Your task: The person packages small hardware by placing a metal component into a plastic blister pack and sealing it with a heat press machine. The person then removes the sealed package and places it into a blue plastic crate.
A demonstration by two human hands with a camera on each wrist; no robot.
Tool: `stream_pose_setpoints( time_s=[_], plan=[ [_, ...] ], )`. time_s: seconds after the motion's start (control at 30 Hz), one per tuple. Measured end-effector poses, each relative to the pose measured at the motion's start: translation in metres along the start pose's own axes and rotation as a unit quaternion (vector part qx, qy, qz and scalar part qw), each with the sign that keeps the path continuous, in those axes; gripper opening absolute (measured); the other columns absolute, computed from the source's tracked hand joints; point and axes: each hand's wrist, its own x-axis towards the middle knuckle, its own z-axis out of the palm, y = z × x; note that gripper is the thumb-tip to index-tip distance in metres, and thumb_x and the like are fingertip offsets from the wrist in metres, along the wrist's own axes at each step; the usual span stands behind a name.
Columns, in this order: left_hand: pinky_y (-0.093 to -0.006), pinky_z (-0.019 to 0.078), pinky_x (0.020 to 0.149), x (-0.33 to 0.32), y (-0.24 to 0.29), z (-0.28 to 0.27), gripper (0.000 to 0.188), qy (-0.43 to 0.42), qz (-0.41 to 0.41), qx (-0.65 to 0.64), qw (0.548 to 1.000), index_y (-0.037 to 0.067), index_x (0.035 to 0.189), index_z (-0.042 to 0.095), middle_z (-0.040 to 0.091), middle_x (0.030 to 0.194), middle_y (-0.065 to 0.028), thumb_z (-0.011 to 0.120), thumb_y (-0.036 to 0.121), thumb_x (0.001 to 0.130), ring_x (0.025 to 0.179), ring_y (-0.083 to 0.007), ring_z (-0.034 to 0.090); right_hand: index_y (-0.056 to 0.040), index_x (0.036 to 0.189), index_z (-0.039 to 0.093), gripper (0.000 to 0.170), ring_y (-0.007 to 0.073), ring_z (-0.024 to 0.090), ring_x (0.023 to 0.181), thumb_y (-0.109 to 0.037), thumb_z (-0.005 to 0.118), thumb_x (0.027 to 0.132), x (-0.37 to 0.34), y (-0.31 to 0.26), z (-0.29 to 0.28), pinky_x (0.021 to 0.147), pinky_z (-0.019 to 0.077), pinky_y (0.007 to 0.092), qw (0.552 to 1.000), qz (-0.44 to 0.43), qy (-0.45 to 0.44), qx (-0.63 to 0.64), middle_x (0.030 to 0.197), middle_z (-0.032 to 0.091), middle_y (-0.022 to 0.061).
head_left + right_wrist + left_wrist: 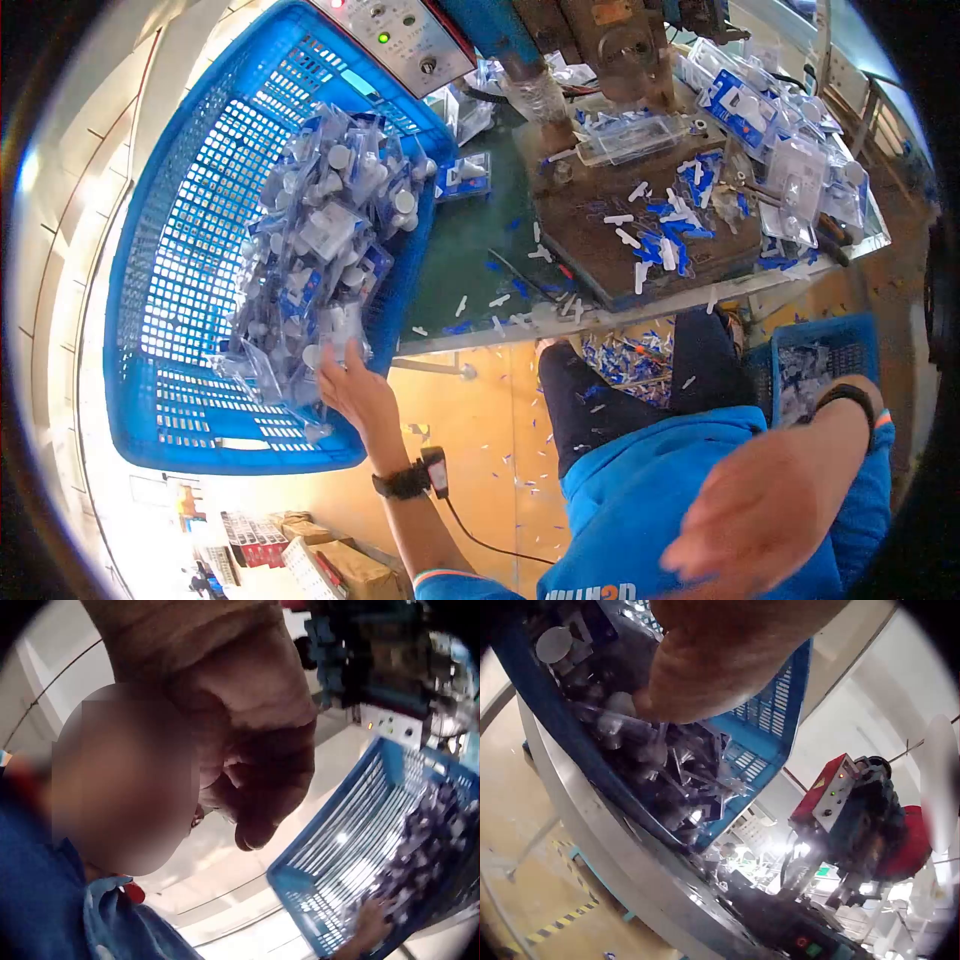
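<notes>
At the near end of a heap of clear blister packs (pixel 330 235), my left hand (pixel 358 395) reaches into the big blue basket (pixel 165 385). Its fingertips are right at one clear pack (pixel 343 325); whether they pinch it I cannot tell. The left wrist view has this hand (pixel 720 664) large over packs with round white parts. My right hand (pixel 755 505), blurred in the head view, is raised before the blue top. In the right wrist view that hand (pixel 251 742) has loosely curled fingers, with nothing seen in them.
A press machine (pixel 605 50) and its control box (pixel 410 40) stand behind the green bench (pixel 470 230). Small blue and white scraps (pixel 660 235) litter the block. More packs (pixel 800 170) lie at the right. A smaller blue basket (pixel 855 350) sits lower right.
</notes>
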Motion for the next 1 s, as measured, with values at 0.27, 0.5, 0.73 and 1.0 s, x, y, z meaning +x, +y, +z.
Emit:
stream_pose_setpoints(
  time_s=[0.27, 0.5, 0.73, 1.0],
  plan=[
    [-0.0436, 0.0411, 0.097, 0.015, -0.035, 0.020, 0.025, 0.095, 0.033, -0.007, 0.995, 0.012, 0.105, 0.071, 0.062, 0.112, -0.0059, 0.064, 0.006, 0.081, 0.113, -0.0295, 0.052, -0.0122, 0.115, 0.072, 0.030, 0.0103, 0.055, 0.065, -0.017, 0.068, 0.086, 0.043, 0.000, 0.008, 0.051, 0.0388, 0.0233, 0.974, -0.128, 0.176, -0.071, 0.096, 0.068, 0.0057],
    [-0.0440, 0.0448, 0.088, 0.010, -0.044, 0.003, 0.019, 0.187, 0.046, -0.137, 0.972, 0.007, 0.092, 0.069, 0.068, 0.100, -0.0065, 0.065, 0.002, 0.075, 0.101, -0.0296, 0.058, -0.0095, 0.107, 0.073, 0.023, 0.0120, 0.066, 0.073, -0.013, 0.070, 0.084, -0.004, 0.027, -0.004, 0.060, 0.0515, 0.0245, 0.993, 0.010, 0.015, -0.120, 0.103, 0.072, 0.0038],
    [-0.0436, 0.0470, 0.091, 0.012, -0.035, 0.039, 0.024, 0.144, 0.050, -0.158, 0.976, 0.006, 0.093, 0.064, 0.064, 0.111, -0.0114, 0.068, -0.003, 0.071, 0.105, -0.0324, 0.059, -0.0076, 0.099, 0.075, 0.023, 0.0147, 0.066, 0.067, -0.006, 0.075, 0.075, -0.021, 0.036, 0.018, 0.055, 0.0527, 0.0273, 0.979, 0.065, 0.068, -0.183, 0.087, 0.071, 0.0021],
    [-0.0369, 0.0484, 0.088, 0.010, -0.034, 0.026, 0.017, 0.176, -0.024, -0.345, 0.922, 0.001, 0.101, 0.063, 0.064, 0.115, -0.0140, 0.068, 0.003, 0.085, 0.104, -0.0308, 0.061, -0.0093, 0.104, 0.073, 0.029, 0.0166, 0.066, 0.069, -0.010, 0.076, 0.076, -0.031, 0.048, 0.031, 0.058, 0.0532, 0.0299, 0.976, 0.115, 0.094, -0.161, 0.082, 0.069, 0.0023]
  ],
)
